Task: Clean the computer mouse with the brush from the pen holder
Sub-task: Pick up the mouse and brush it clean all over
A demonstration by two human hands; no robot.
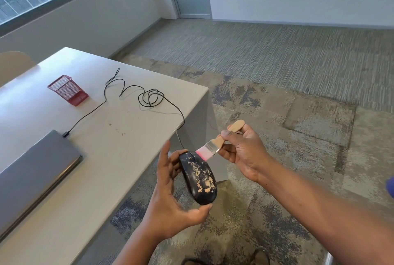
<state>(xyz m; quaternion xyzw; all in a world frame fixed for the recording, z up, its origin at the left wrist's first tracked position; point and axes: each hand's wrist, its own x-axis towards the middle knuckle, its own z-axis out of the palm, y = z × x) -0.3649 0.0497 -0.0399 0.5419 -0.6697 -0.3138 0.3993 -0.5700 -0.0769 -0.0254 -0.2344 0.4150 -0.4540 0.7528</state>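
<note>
Right hand pinches the brush by its wooden handle, thumb on top and fingers curled beneath, so the pink bristles touch the front end of the mouse near where its cable leaves the shell. Left hand cradles the mouse from below and the side — thumb at the rear tip, fingers wrapped behind the far flank — holding it in the air just off the table's edge, above the carpet.

Pale smears of dirt cover the back and middle of the black shell, so by my reading the sweeping has barely reached most of it.

Risks from here, as I judge them:
- The mouse rests in a loose, open-sided cradle; a firm stroke toward the rear could push it out past the thumb, and it would fall to the floor, checked only by the cable.
- That cable runs over the table edge to the laptop; a drop or a tug could jerk the plug.
- The grime looks caked rather than dusty — soft bristles may only skate over it, tempting harder pressure that splays the brush.
- Loosened flakes would land on the carpet.

The pen holder stands well apart on the table, with nothing visible in it.
</note>
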